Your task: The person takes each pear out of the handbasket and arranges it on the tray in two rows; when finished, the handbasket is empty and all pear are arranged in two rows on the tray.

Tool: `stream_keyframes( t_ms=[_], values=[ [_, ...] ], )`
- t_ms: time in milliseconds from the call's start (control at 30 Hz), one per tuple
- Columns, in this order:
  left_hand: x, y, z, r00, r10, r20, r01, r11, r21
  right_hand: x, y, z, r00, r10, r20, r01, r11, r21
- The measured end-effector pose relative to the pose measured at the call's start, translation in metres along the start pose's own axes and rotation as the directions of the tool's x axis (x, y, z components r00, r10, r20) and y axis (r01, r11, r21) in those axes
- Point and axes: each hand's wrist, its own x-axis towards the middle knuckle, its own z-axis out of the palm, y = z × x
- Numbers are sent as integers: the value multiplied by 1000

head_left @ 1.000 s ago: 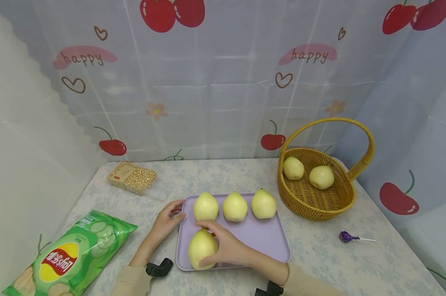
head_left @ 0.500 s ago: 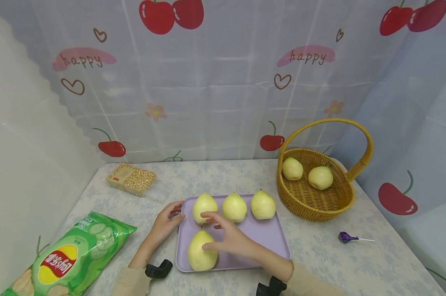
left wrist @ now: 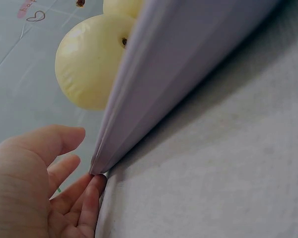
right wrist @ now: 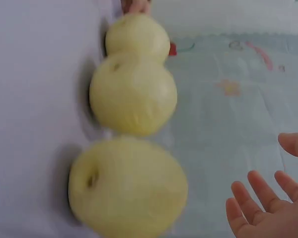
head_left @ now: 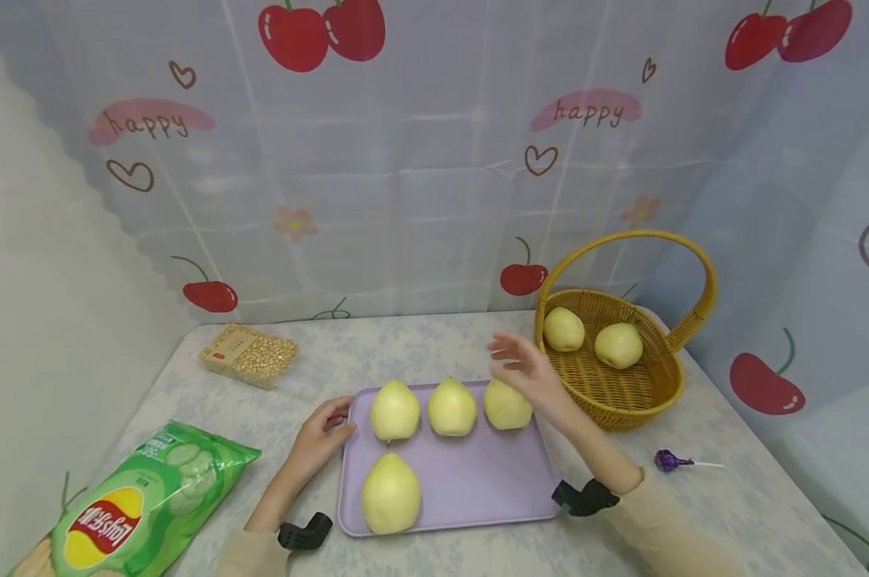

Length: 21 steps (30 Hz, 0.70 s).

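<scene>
A lilac tray (head_left: 478, 481) lies on the table with a row of three pale yellow pears along its far side: a left pear (head_left: 394, 410), a middle pear (head_left: 452, 407) and a right pear (head_left: 508, 404). One more pear (head_left: 391, 494) stands in the tray's near left corner, stem up. My left hand (head_left: 319, 437) rests at the tray's left rim; in the left wrist view its fingertips touch the tray's corner. Over the right pear my right hand (head_left: 531, 373) is raised, fingers spread and holding nothing, partly covering that pear in the head view.
A wicker basket (head_left: 647, 409) with a tall handle stands at back right, two pears (head_left: 618, 345) inside. A purple lollipop (head_left: 667, 460) lies before it. On the left are a green chip bag (head_left: 160, 489) and a pack of yellow kernels (head_left: 250, 355).
My right hand has let go of the near left pear and moved up and right, toward the basket. That pear stays in the tray. My left hand keeps its place at the rim.
</scene>
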Motion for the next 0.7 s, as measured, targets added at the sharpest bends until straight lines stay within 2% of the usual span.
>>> stream_keyframes(
  t_ms=[133,233,333,467,567,700],
  values=[
    [-1,2,0,1000,5,12,-5,1000,3,8,17,-49,989,46,-141,-51,998,-30],
    [2,-9,1,1000,16,3,-16,1000,-12,11,26,-81,972,72,-223,-90,994,-70],
    [7,-25,3,1000,9,-7,-9,1000,-19,10,33,-107,957,93,-274,-129,984,-119],
    [12,-38,5,1000,-14,-7,14,1000,9,8,42,-130,940,147,-308,-204,966,-161],
    [13,-41,5,1000,-13,-10,13,1000,16,6,49,-141,928,185,-324,-253,950,-183],
    [13,-42,6,1000,1,-13,-1,1000,3,5,59,-153,918,190,-348,-272,940,-205]
  ],
)
